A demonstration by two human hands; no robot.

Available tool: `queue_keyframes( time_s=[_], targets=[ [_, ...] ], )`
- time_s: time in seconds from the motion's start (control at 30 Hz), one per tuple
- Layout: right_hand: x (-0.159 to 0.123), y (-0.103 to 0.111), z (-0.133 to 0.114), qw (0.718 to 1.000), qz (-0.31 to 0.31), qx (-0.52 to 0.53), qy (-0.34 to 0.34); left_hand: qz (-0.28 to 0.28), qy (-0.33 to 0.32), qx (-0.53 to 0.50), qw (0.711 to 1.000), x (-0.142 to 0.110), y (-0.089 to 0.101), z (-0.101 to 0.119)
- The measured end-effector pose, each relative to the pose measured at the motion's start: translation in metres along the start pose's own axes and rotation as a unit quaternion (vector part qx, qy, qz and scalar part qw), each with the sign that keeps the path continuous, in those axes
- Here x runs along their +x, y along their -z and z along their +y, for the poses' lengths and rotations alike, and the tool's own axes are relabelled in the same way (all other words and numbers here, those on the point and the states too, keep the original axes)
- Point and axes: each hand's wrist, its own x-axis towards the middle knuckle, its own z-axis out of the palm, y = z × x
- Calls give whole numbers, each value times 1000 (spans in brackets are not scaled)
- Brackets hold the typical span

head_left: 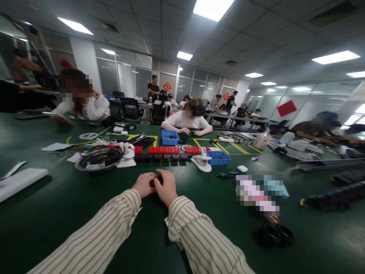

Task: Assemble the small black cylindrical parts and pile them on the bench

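In the head view my left hand (pixel 144 185) and my right hand (pixel 167 187) meet over the green tabletop, in front of the row of sockets. Between them a small dark rounded object (pixel 155 182) shows only in part; its kind cannot be made out. The fingers of both hands curl round it, and most fingertips are hidden. Beyond my hands lies a line of black modules (pixel 160 156), with red socket blocks (pixel 164 149) behind it. A white clip stand (pixel 202 163) stands to the right of that line.
A blue bin (pixel 219 158) and another blue bin (pixel 170 137) stand farther back. Left lies a tray of tangled cables (pixel 98 159); right lie black-handled scissors (pixel 275 233) and a white case (pixel 242 168). A co-worker (pixel 186 120) sits opposite.
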Motion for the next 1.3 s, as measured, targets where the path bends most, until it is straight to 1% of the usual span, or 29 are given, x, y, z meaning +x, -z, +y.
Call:
queue_keyframes(
  time_s=[0.13, 0.23, 0.3, 0.43, 0.6, 0.7, 0.83, 0.9, 1.03, 1.13, 1.3],
  targets=[
    [-2, -3, 0, 998, 23, -20, -48, 22, 19, 19, 999, -3, 1, 6],
    [-2, -4, -1, 995, 17, -46, -85, 39, 31, 37, 998, -5, -1, 11],
    [-1, -3, -1, 994, 10, -58, -92, 44, 32, 44, 998, -4, -4, 10],
    [0, -1, -2, 996, 5, -55, -76, 41, 12, 38, 998, -1, -9, 1],
    [-1, 0, -3, 999, -22, -32, -26, 26, -28, 22, 999, 3, -10, -9],
    [-1, 1, -5, 999, -30, -22, -7, 19, -39, 19, 999, 3, -10, -9],
    [-1, 3, -6, 1000, -11, -16, -8, 22, -34, 19, 999, 2, -10, -6],
    [-2, 4, -6, 999, 11, -19, -23, 29, -24, 20, 999, 0, -9, -3],
    [-1, 4, -6, 993, 47, -39, -98, 43, 5, 29, 999, -4, -8, 4],
    [0, 3, -6, 990, 32, -63, -125, 43, 12, 40, 998, -6, -8, 8],
    [0, 2, -7, 988, 8, -87, -125, 40, 12, 47, 998, -4, -8, 7]
  ],
)
